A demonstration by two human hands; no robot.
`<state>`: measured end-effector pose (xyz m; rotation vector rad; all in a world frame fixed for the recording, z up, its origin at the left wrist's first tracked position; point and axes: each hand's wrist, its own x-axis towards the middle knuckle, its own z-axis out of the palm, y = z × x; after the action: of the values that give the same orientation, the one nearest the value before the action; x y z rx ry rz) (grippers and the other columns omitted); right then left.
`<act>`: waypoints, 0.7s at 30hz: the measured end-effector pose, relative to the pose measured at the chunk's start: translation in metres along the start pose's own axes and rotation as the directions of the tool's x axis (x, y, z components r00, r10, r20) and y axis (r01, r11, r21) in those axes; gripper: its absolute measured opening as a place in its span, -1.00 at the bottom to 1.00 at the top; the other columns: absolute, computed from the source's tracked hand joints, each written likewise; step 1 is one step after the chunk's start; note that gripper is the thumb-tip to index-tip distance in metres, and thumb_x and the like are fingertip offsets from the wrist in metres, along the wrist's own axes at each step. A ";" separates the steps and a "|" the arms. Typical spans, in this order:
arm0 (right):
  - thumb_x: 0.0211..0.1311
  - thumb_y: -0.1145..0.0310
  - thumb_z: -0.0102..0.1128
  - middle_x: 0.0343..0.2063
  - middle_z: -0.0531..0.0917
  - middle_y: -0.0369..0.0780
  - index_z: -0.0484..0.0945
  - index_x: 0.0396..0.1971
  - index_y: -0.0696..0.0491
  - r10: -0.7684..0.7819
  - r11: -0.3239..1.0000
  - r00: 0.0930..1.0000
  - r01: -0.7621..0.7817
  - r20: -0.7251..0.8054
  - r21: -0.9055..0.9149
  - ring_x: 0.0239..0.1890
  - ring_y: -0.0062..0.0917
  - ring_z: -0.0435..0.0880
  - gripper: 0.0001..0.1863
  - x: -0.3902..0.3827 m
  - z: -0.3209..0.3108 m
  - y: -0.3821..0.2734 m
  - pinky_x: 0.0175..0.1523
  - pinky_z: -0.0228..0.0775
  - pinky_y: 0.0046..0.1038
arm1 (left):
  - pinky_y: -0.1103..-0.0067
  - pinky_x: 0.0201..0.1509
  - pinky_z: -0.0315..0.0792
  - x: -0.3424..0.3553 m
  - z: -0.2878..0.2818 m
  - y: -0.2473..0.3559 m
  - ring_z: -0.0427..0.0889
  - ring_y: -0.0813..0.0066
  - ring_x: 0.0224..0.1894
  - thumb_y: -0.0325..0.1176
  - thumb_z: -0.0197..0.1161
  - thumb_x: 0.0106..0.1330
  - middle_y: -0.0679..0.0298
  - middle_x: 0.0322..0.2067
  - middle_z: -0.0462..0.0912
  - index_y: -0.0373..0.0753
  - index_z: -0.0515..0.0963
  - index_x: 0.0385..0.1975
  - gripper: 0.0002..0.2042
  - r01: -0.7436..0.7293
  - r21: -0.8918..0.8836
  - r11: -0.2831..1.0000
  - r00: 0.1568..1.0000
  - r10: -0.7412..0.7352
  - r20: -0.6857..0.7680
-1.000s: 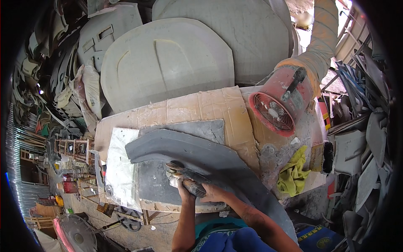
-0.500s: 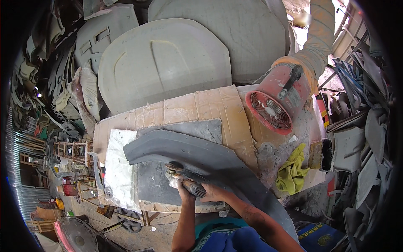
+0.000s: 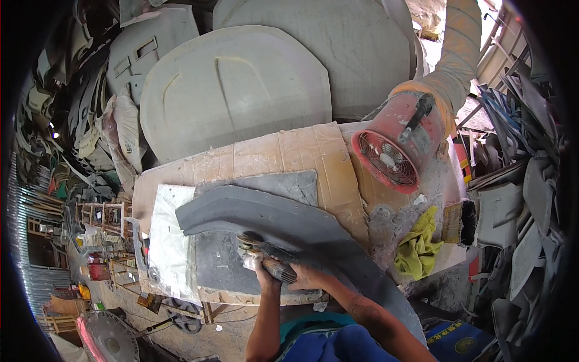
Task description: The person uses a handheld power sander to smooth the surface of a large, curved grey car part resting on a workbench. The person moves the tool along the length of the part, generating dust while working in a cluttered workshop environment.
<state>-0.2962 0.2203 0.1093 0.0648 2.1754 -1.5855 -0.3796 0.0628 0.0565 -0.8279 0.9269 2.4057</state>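
A long curved grey panel [image 3: 265, 208] lies across the worktable and reaches down past my right forearm. Both hands grip a dusty angle grinder [image 3: 277, 269], its disc end near the panel's inner edge; whether the disc touches the panel I cannot tell. My left hand [image 3: 266, 276] is closed round the grinder close to its head. Farther back, my right hand [image 3: 306, 277] wraps the grinder's body from the right. Beneath the panel are a dark grey sheet [image 3: 220, 265] and a white sheet [image 3: 169, 241], both on cardboard [image 3: 253, 158].
A red fan blower [image 3: 395, 142] with a wide fabric duct [image 3: 455, 54] stands at the back right. Near it lies a yellow-green cloth [image 3: 418, 244]. Large pale moulded panels [image 3: 235, 90] lean behind the table. A floor fan [image 3: 108, 341] is at lower left; stacked parts [image 3: 531, 199] crowd the right.
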 end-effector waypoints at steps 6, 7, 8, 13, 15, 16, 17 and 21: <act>-0.04 0.13 0.49 -0.11 0.63 0.14 0.36 0.12 0.29 -0.128 0.992 0.985 0.125 -0.116 -0.027 -0.05 -0.11 0.68 -0.21 0.003 0.009 0.017 0.04 0.50 -0.20 | 0.39 -0.17 0.60 -0.001 -0.005 -0.002 0.61 0.32 -0.34 -0.19 0.22 0.28 0.21 -0.37 0.55 -0.20 0.41 -0.09 -0.69 0.001 0.000 1.000 0.999 -0.001 0.032; -0.04 0.13 0.49 -0.09 0.62 0.15 0.36 0.15 0.29 -0.027 0.999 0.999 0.028 -0.019 0.041 -0.04 -0.11 0.67 -0.19 0.000 -0.003 0.005 0.05 0.50 -0.20 | 0.40 -0.17 0.60 -0.001 0.001 -0.004 0.61 0.33 -0.34 -0.19 0.22 0.28 0.21 -0.37 0.55 -0.20 0.42 -0.09 -0.69 0.002 0.012 1.000 1.000 -0.003 0.024; -0.03 0.14 0.49 -0.09 0.62 0.15 0.36 0.15 0.29 -0.122 0.992 0.987 0.119 -0.107 -0.031 -0.04 -0.11 0.67 -0.19 0.004 0.005 0.016 0.05 0.50 -0.20 | 0.40 -0.17 0.60 -0.001 0.005 -0.005 0.62 0.34 -0.34 -0.19 0.21 0.28 0.21 -0.38 0.56 -0.20 0.42 -0.09 -0.69 0.004 0.024 1.000 1.000 -0.005 0.015; -0.03 0.14 0.50 -0.08 0.62 0.15 0.39 0.09 0.29 -0.166 0.986 0.976 0.163 -0.140 -0.030 -0.05 -0.11 0.68 -0.24 -0.002 0.004 0.016 0.04 0.50 -0.21 | 0.41 -0.19 0.61 -0.006 0.002 -0.006 0.62 0.36 -0.34 -0.17 0.19 0.32 0.21 -0.38 0.56 -0.20 0.43 -0.07 -0.69 0.007 0.018 1.000 1.000 -0.007 0.024; -0.03 0.16 0.50 -0.11 0.63 0.14 0.40 0.06 0.29 -0.183 0.979 0.972 0.167 -0.147 -0.115 -0.10 -0.14 0.70 -0.27 -0.004 0.004 0.009 0.01 0.52 -0.23 | 0.42 -0.19 0.61 -0.002 0.002 -0.008 0.62 0.36 -0.34 -0.16 0.18 0.33 0.21 -0.37 0.56 -0.20 0.43 -0.06 -0.69 0.009 0.003 1.000 0.999 -0.009 0.048; -0.03 0.16 0.50 -0.12 0.63 0.14 0.40 0.04 0.29 -0.186 0.975 0.971 0.163 -0.150 -0.153 -0.13 -0.15 0.71 -0.28 -0.006 0.005 0.009 -0.01 0.52 -0.24 | 0.43 -0.20 0.62 -0.001 0.001 -0.009 0.62 0.36 -0.34 -0.15 0.18 0.33 0.21 -0.37 0.56 -0.20 0.42 -0.06 -0.69 0.005 -0.006 1.000 0.997 -0.004 0.072; -0.03 0.15 0.50 -0.14 0.63 0.13 0.40 0.03 0.30 -0.164 0.984 0.976 0.151 -0.143 -0.100 -0.14 -0.15 0.71 -0.28 -0.007 0.004 0.011 -0.02 0.53 -0.24 | 0.43 -0.20 0.62 -0.002 0.001 -0.010 0.62 0.37 -0.34 -0.15 0.18 0.34 0.21 -0.37 0.56 -0.20 0.42 -0.05 -0.68 0.001 -0.015 1.000 0.995 0.001 0.095; -0.03 0.12 0.50 -0.25 0.65 0.11 0.41 -0.01 0.30 -0.146 0.989 0.980 0.143 -0.132 -0.035 -0.21 -0.18 0.72 -0.29 -0.010 -0.002 0.003 -0.07 0.54 -0.23 | 0.46 -0.20 0.61 -0.001 -0.004 -0.011 0.61 0.40 -0.34 -0.15 0.17 0.35 0.22 -0.34 0.55 -0.20 0.41 -0.04 -0.68 -0.022 -0.001 1.000 0.996 0.022 0.082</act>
<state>-0.2872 0.2251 0.1109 0.0053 2.3504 -1.6754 -0.3709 0.0668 0.0501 -0.7164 0.9089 2.4389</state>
